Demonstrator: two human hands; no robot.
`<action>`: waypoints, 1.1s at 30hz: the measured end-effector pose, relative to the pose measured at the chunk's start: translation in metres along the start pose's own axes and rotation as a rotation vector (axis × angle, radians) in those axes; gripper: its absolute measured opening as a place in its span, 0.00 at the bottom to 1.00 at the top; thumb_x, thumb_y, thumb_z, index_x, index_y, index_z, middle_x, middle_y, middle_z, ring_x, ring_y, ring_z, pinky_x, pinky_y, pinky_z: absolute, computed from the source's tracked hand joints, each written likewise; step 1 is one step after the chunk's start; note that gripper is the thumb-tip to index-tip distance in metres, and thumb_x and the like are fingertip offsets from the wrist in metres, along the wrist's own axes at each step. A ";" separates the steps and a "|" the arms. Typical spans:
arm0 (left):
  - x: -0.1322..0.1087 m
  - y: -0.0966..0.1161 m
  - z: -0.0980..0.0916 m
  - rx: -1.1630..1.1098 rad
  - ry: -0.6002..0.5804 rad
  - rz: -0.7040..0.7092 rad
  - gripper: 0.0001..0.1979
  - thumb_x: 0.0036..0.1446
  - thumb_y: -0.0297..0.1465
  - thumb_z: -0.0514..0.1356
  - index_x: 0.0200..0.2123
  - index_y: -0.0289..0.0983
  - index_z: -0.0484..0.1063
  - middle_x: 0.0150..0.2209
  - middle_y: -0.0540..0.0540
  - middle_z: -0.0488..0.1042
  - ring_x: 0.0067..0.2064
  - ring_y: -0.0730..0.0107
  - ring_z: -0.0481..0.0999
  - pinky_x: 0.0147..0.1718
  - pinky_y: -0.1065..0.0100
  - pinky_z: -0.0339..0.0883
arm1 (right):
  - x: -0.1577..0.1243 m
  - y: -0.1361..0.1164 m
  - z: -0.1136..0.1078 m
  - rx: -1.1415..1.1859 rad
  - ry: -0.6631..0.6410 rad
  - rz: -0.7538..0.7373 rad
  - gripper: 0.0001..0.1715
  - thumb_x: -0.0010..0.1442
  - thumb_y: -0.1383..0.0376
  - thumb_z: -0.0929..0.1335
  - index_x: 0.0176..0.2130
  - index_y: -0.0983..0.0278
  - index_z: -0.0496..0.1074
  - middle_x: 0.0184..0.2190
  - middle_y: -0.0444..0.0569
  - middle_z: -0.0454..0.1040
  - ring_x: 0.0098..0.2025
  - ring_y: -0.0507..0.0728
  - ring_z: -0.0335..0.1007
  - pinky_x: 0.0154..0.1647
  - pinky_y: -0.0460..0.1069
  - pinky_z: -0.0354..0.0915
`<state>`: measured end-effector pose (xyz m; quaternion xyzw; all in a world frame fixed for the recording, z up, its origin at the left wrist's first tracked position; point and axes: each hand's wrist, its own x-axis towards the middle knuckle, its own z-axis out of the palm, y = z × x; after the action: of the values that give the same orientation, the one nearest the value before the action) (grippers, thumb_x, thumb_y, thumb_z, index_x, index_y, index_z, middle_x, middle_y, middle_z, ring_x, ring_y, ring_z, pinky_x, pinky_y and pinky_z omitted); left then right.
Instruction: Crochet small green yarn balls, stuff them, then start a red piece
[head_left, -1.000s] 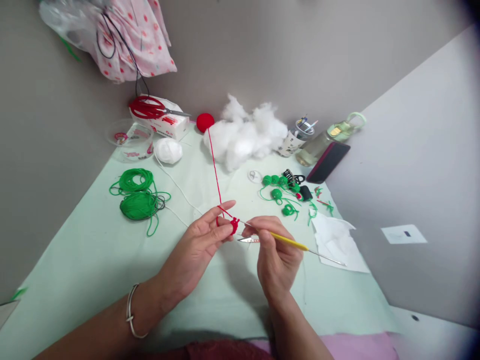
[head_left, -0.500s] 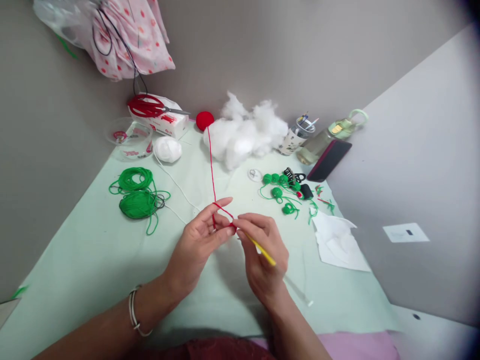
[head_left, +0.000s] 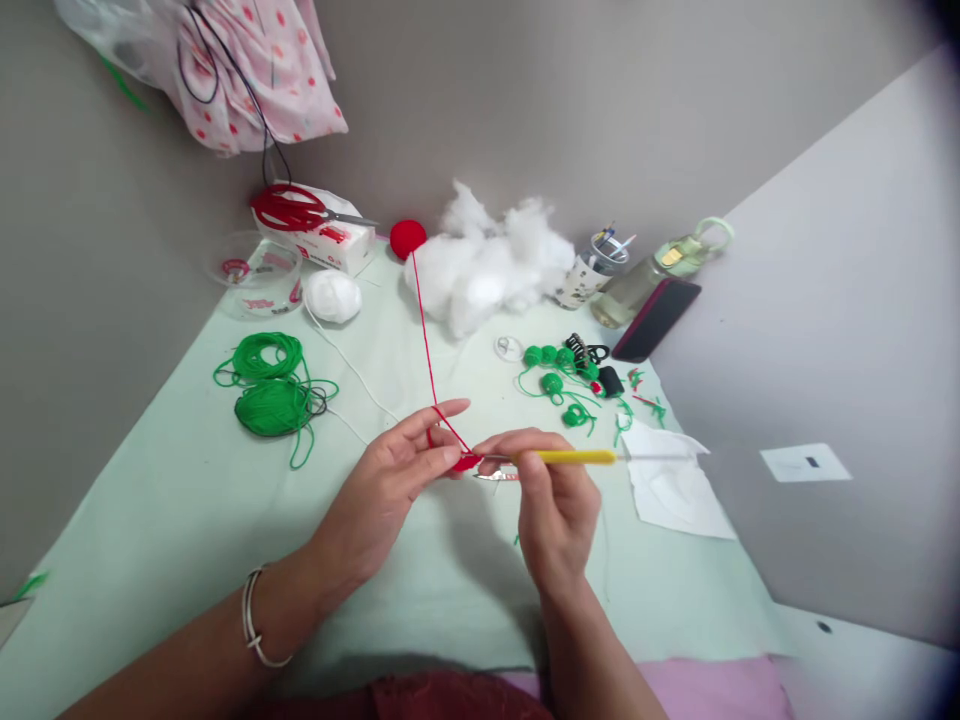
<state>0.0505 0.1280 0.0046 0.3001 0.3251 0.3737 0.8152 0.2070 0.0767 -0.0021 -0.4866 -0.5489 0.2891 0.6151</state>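
My left hand pinches a small red crochet piece between thumb and fingers. Red yarn passes over its raised index finger and runs back to a red yarn ball by the wall. In my right hand is a crochet hook with a yellow handle, held nearly level, its metal tip at the red piece. A small metal tool lies on the table just beneath the hook, partly hidden by the right hand.
Green yarn and a white yarn ball lie left. White stuffing and a box with red scissors sit at the back. Right are green crocheted balls, a phone, a bottle and paper.
The right hand has turned and shifted right, swinging the hook from a downward slant to nearly level. More of the red piece shows. The left hand keeps its hold.
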 end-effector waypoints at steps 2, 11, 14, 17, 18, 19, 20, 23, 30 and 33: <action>0.000 -0.002 0.000 0.064 0.040 0.079 0.22 0.59 0.32 0.70 0.56 0.44 0.77 0.33 0.53 0.75 0.39 0.73 0.73 0.48 0.68 0.65 | -0.004 0.000 0.000 -0.232 -0.038 -0.197 0.15 0.71 0.72 0.63 0.49 0.59 0.76 0.40 0.50 0.81 0.39 0.56 0.78 0.39 0.52 0.75; 0.002 -0.002 0.000 -0.199 -0.050 -0.180 0.24 0.55 0.31 0.72 0.56 0.37 0.78 0.34 0.49 0.76 0.33 0.77 0.70 0.38 0.71 0.67 | -0.006 -0.001 0.002 -0.453 -0.012 -0.358 0.19 0.68 0.73 0.66 0.52 0.57 0.78 0.45 0.52 0.79 0.45 0.58 0.77 0.41 0.52 0.76; 0.002 0.002 0.000 -0.224 -0.018 -0.160 0.21 0.56 0.27 0.70 0.54 0.36 0.79 0.32 0.50 0.76 0.31 0.78 0.69 0.37 0.73 0.67 | 0.000 -0.003 0.002 -0.060 0.075 -0.097 0.15 0.71 0.70 0.64 0.46 0.57 0.79 0.37 0.47 0.79 0.34 0.54 0.75 0.35 0.51 0.73; 0.000 0.002 0.002 -0.134 -0.027 -0.083 0.19 0.57 0.27 0.69 0.53 0.39 0.80 0.32 0.51 0.75 0.31 0.78 0.69 0.34 0.73 0.65 | 0.004 -0.003 0.003 0.084 0.029 0.004 0.12 0.71 0.67 0.66 0.43 0.57 0.80 0.37 0.48 0.80 0.37 0.56 0.76 0.37 0.52 0.73; -0.001 0.001 0.002 -0.092 -0.039 -0.064 0.19 0.57 0.27 0.69 0.53 0.40 0.80 0.32 0.52 0.75 0.30 0.79 0.68 0.34 0.73 0.65 | 0.005 -0.002 0.004 0.072 0.009 0.010 0.11 0.70 0.66 0.67 0.43 0.57 0.81 0.39 0.48 0.81 0.40 0.57 0.77 0.39 0.52 0.74; -0.001 0.000 0.003 -0.052 -0.050 -0.044 0.18 0.57 0.28 0.69 0.52 0.41 0.80 0.33 0.52 0.75 0.30 0.79 0.68 0.33 0.73 0.64 | 0.005 -0.002 0.005 0.050 0.000 0.015 0.11 0.70 0.66 0.67 0.43 0.57 0.81 0.40 0.49 0.82 0.43 0.57 0.78 0.40 0.52 0.74; -0.001 -0.002 0.004 -0.018 -0.052 -0.025 0.18 0.58 0.29 0.69 0.52 0.41 0.80 0.33 0.52 0.75 0.30 0.79 0.67 0.33 0.73 0.64 | 0.005 -0.001 0.005 0.026 -0.001 0.020 0.11 0.70 0.66 0.67 0.44 0.57 0.81 0.40 0.49 0.82 0.44 0.57 0.78 0.41 0.52 0.75; -0.002 -0.005 0.005 0.026 -0.030 0.022 0.20 0.57 0.31 0.70 0.53 0.43 0.79 0.33 0.52 0.74 0.30 0.79 0.66 0.31 0.73 0.62 | 0.000 0.000 0.007 -0.088 0.001 -0.025 0.13 0.70 0.69 0.66 0.46 0.56 0.81 0.39 0.49 0.82 0.42 0.57 0.78 0.38 0.51 0.75; -0.001 -0.003 0.002 -0.172 -0.018 -0.132 0.20 0.58 0.32 0.70 0.53 0.37 0.79 0.24 0.57 0.59 0.23 0.83 0.52 0.23 0.76 0.53 | -0.010 0.002 0.007 -0.436 -0.009 -0.308 0.21 0.67 0.73 0.68 0.53 0.52 0.79 0.46 0.51 0.80 0.44 0.58 0.78 0.42 0.54 0.75; 0.000 0.001 0.001 -0.194 0.000 -0.131 0.18 0.58 0.30 0.70 0.52 0.36 0.80 0.24 0.58 0.56 0.23 0.83 0.48 0.22 0.77 0.51 | -0.003 -0.001 0.004 -0.138 0.098 -0.115 0.14 0.70 0.70 0.66 0.46 0.57 0.80 0.35 0.48 0.79 0.35 0.55 0.75 0.35 0.52 0.72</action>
<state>0.0508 0.1281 0.0061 0.1980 0.3062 0.3494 0.8631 0.2021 0.0748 -0.0023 -0.5092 -0.5638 0.1907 0.6217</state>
